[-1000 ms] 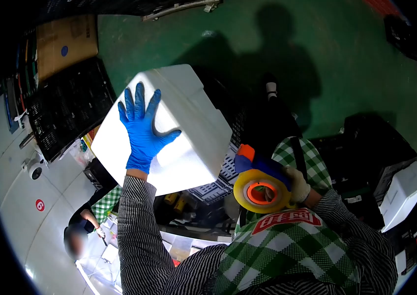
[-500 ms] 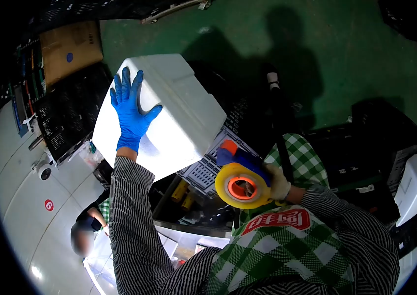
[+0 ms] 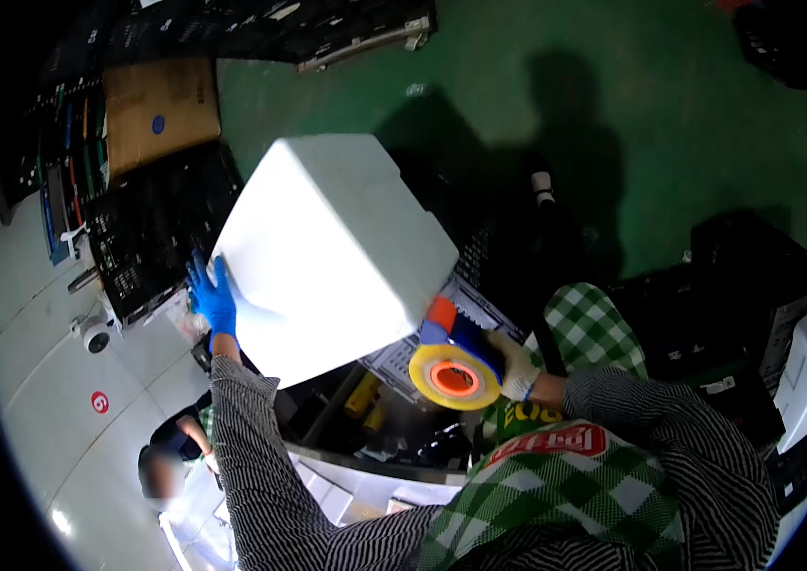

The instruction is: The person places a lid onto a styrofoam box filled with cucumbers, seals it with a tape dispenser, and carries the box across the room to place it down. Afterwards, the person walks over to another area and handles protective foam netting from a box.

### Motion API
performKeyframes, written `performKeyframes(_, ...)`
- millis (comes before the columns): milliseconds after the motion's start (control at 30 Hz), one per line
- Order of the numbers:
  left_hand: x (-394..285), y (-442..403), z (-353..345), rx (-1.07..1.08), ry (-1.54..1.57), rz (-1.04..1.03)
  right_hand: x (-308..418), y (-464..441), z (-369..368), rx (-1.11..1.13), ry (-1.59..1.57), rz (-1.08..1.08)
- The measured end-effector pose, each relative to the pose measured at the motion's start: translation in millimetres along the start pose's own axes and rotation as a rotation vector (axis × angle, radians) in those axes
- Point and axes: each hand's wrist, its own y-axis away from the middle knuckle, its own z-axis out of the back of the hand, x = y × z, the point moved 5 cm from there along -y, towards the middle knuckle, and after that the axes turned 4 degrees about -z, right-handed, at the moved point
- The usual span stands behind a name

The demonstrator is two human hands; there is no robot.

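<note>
Gripping the tape dispenser (image 3: pixel 454 377), the right hand (image 3: pixel 518 369) is clamped on its rear end. The left hand (image 3: pixel 214 301), in a blue glove, has its thumb and fingers apart at the left edge of the white box (image 3: pixel 351 243); whether it presses there I cannot tell. The box appears to rest on a latticed crate (image 3: pixel 392 362), one corner of which shows past the box's lower right side. Neither face of the box in view looks taped, so any sealing there seems not done; the hidden sides leave open how much remains.

The dispenser's orange end points away from the checked apron (image 3: pixel 603 485), up and left toward the box's lower right corner — touching it or merely in front, I cannot say. Its long axis slants from the hand to that end. The box's own long axis seems to run from upper left to lower right — foreshortening makes this a judgement.
</note>
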Motion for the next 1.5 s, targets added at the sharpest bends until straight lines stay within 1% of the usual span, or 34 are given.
performKeyframes(33,-5,-11,3,-0.022,-0.079,0.027,1,3,-4,-0.010,0.024,0.013)
performKeyframes(67,38,-29,-33,0.021,0.151,0.044,-3,-1,3,-0.011,0.005,-0.004)
performKeyframes(100,83,-44,-73,0.071,0.380,0.066,-2,-3,1,0.065,0.017,-0.008)
performKeyframes(167,33,-32,-47,-0.059,0.617,0.247,-7,-5,2,0.044,-0.052,-0.063)
performKeyframes(200,46,-29,-54,-0.030,0.723,0.234,-4,-5,2,0.023,-0.035,-0.060)
performKeyframes(233,43,-23,-45,-0.030,0.642,0.155,-5,-4,1,0.006,-0.024,-0.060)
performKeyframes(300,50,-14,-41,-0.109,0.605,0.096,-9,-1,-6,-0.014,-0.009,-0.048)
performKeyframes(333,57,-10,-41,-0.106,0.499,0.038,-6,-1,-11,-0.027,0.018,-0.005)
performKeyframes(400,80,-1,-47,-0.095,0.284,-0.086,8,-3,-33,0.044,0.026,0.033)
performKeyframes(467,99,8,-61,-0.097,0.417,0.058,26,-2,-70,0.098,-0.027,0.033)
performKeyframes(500,106,12,-62,-0.097,0.481,0.132,36,-4,-80,0.045,-0.029,0.053)
performKeyframes(533,93,15,-56,-0.068,0.586,0.298,47,-5,-96,0.062,0.077,0.120)
performKeyframes(567,78,17,-48,-0.069,0.603,0.382,55,-8,-110,0.084,0.186,0.186)
performKeyframes(633,65,20,-37,-0.083,0.642,0.550,62,-23,-127,0.195,0.100,0.139)
performKeyframes(667,69,17,-35,-0.081,0.550,0.430,65,-25,-138,0.186,0.104,0.138)
performKeyframes(700,74,16,-38,-0.037,0.573,0.544,69,-33,-142,0.223,0.135,0.153)
performKeyframes(767,67,11,-34,-0.050,0.628,0.598,70,-37,-154,0.281,0.128,0.175)
performKeyframes(833,57,10,-26,-0.043,0.513,0.514,71,-38,-155,0.275,0.155,0.204)
performKeyframes(900,58,10,-32,-0.009,0.536,0.499,68,-38,-157,0.269,0.152,0.219)
performKeyframes(967,85,6,-58,0.035,0.708,0.556,71,-38,-162,0.274,0.135,0.224)
performKeyframes(1000,93,8,-61,0.046,0.464,0.334,74,-39,-158,0.281,0.194,0.241)
performKeyframes(1067,70,15,-50,0.050,-0.030,-0.110,70,-41,-154,0.263,0.196,0.292)
performKeyframes(1100,67,29,-56,0.062,0.021,0.010,67,-42,-154,0.253,0.194,0.317)
performKeyframes(1133,41,40,-44,0.068,0.069,0.131,64,-44,-148,0.241,0.155,0.330)
performKeyframes(1167,2,56,-28,0.025,0.022,0.153,61,-43,-144,0.294,0.156,0.346)
performKeyframes(1200,-27,77,-21,0.107,0.025,0.093,60,-39,-144,0.272,0.162,0.371)
performKeyframes(1233,-60,102,-7,0.106,-0.006,0.001,58,-36,-144,0.251,0.167,0.395)
performKeyframes(1267,-91,127,4,0.110,-0.018,-0.047,56,-32,-143,0.255,0.169,0.393)
performKeyframes(1300,-106,149,3,0.043,0.008,-0.061,53,-29,-142,0.258,0.171,0.389)
performKeyframes(1367,-126,157,17,0.027,0.055,-0.037,42,-23,-131,0.284,0.185,0.394)
performKeyframes(1433,-130,159,18,0.029,0.062,-0.012,34,-18,-115,0.336,0.223,0.419)
performKeyframes(1500,-128,159,12,0.037,0.069,0.010,19,-12,-99,0.294,0.268,0.477)
